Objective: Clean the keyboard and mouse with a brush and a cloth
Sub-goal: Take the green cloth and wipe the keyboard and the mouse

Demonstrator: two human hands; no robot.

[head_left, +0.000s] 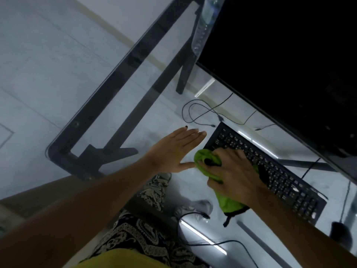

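A black keyboard (274, 171) lies on the glass table (96, 117) in front of a dark monitor. My right hand (231, 176) grips a bunched green cloth (228, 202) and presses it onto the keyboard's near left part. My left hand (175, 151) lies flat on the glass just left of the keyboard, fingers straight and together, thumb tip touching the cloth. A dark rounded shape that may be the mouse (341, 232) sits at the right edge, blurred. No brush is visible.
The large black monitor (289, 64) fills the upper right. A clear plastic bottle (204, 26) stands at the table's far edge. Thin black cables (202, 113) loop on the glass behind the keyboard; another cable (212, 242) runs near me. The table's black frame shows through the glass.
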